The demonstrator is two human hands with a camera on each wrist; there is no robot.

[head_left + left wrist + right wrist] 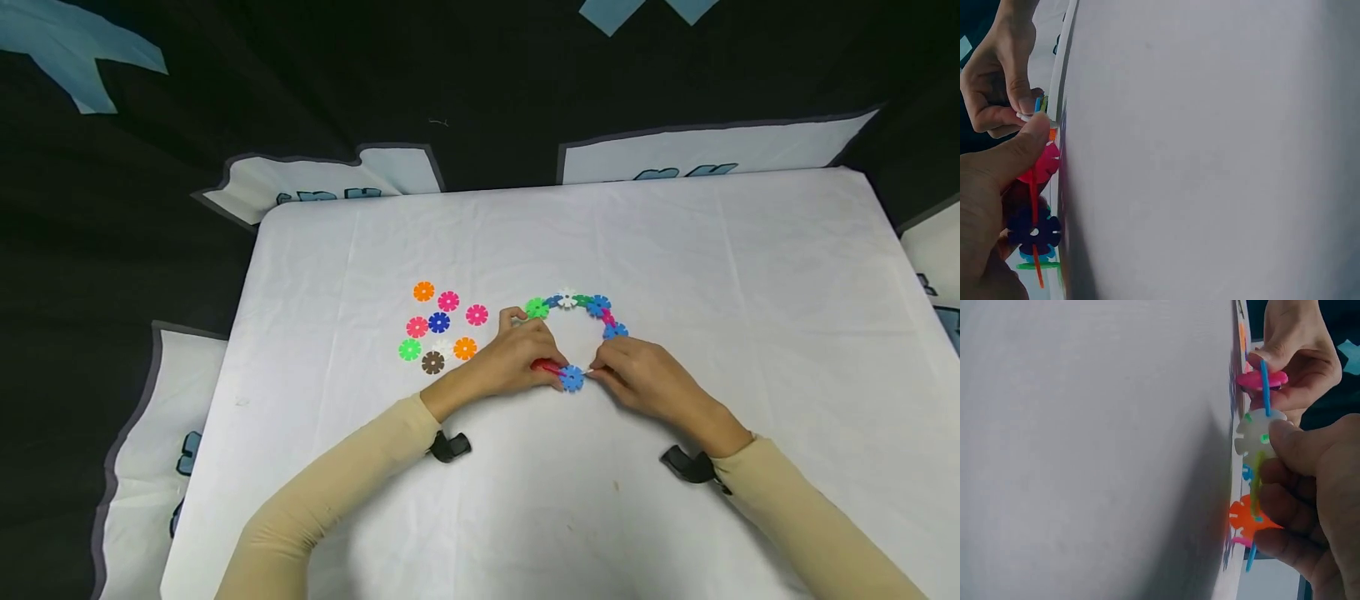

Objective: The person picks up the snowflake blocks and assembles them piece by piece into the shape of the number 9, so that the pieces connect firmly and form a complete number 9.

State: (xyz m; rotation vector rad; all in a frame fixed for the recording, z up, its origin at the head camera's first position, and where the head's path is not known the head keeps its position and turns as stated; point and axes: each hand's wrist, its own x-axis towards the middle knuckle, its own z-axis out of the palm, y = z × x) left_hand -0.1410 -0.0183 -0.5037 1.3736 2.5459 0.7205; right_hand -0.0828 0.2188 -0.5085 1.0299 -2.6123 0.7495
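A ring-like chain of notched plastic discs lies between the two hands in the head view. My left hand (523, 357) pinches the chain near a pink disc (1045, 164), beside a light blue disc (572, 378) that faces up. From the right, my right hand (637, 375) pinches a white disc (1252, 439) at the edge of that blue disc. In the right wrist view the white disc meets the blue one, seen edge-on. An orange disc (1247, 515) sits under the right fingers. Below the left fingers hangs a dark blue disc (1034, 230). Part of the chain is hidden behind both hands.
Left of the hands, several loose discs lie flat, among them an orange disc (423, 291), a brown disc (432, 362) and a bright green disc (409, 349). The chain's far side has another green disc (537, 308). A white cloth (480, 242) covers the table.
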